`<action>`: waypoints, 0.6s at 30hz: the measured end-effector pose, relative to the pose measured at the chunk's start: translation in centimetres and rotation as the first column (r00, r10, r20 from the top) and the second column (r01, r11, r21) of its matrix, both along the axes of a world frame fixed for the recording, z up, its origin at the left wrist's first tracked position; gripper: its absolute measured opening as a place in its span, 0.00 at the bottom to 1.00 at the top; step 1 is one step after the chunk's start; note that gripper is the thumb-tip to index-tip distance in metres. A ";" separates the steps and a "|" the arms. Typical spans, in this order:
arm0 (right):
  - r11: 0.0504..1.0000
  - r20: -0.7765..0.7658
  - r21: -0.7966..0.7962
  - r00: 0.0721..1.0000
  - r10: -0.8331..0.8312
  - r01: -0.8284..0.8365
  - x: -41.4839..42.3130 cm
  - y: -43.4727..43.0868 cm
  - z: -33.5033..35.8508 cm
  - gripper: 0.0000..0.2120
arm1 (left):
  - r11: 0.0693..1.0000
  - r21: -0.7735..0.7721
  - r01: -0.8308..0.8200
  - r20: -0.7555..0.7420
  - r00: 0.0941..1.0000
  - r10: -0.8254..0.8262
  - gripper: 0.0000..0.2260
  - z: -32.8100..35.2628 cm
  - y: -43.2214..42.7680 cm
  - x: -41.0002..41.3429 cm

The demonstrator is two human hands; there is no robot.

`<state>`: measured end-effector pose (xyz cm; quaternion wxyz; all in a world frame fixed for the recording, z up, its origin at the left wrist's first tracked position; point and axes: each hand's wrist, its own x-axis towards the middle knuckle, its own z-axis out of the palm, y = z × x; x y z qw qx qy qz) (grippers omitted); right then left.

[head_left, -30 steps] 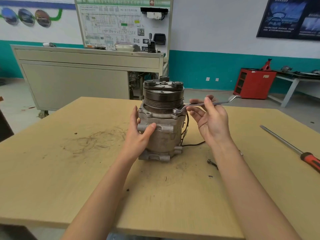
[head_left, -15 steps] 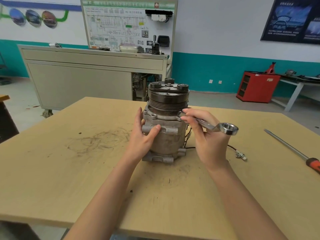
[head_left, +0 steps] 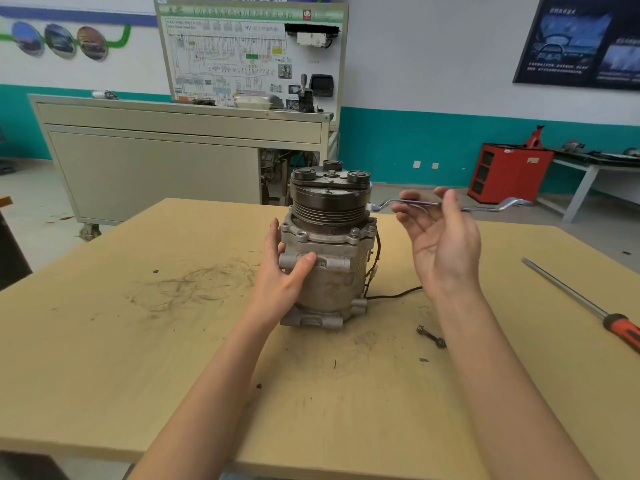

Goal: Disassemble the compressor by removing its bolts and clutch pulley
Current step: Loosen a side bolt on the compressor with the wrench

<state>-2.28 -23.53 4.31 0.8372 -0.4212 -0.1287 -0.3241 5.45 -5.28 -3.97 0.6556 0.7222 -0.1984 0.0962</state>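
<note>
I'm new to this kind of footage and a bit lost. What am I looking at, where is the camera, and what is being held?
There is no machine here. The one camera sits on a person's head and looks down at their two bare hands. The left hand grips the body of the compressor, which stands upright on a wooden table. The dark grooved clutch pulley is on top of it. The right hand pinches a thin wrench in its fingers, one end beside the pulley. Also on the table are a loose bolt by the right forearm and, far right, a long screwdriver.
</note>
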 end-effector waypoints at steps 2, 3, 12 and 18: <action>0.986 0.061 -0.132 0.993 -0.098 0.105 -0.6 0.2 0.0 0.11 | 1.000 -0.005 0.001 0.001 1.000 -0.001 0.35 0.0 0.0 -0.1; 0.958 0.081 -0.222 0.982 -0.168 0.182 -0.9 0.5 -0.2 0.11 | 1.000 -0.007 0.002 0.001 1.000 -0.002 0.35 0.0 0.0 -0.1; 0.583 0.378 -0.539 0.794 -0.476 0.607 -1.2 3.2 -2.5 0.07 | 1.000 -0.004 0.004 0.005 1.000 -0.004 0.37 0.1 0.1 -0.3; 0.452 0.504 -0.556 0.715 -0.485 0.698 -1.0 2.6 -3.0 0.09 | 0.999 -0.029 0.029 -0.005 1.000 -0.029 0.38 0.0 0.0 -0.4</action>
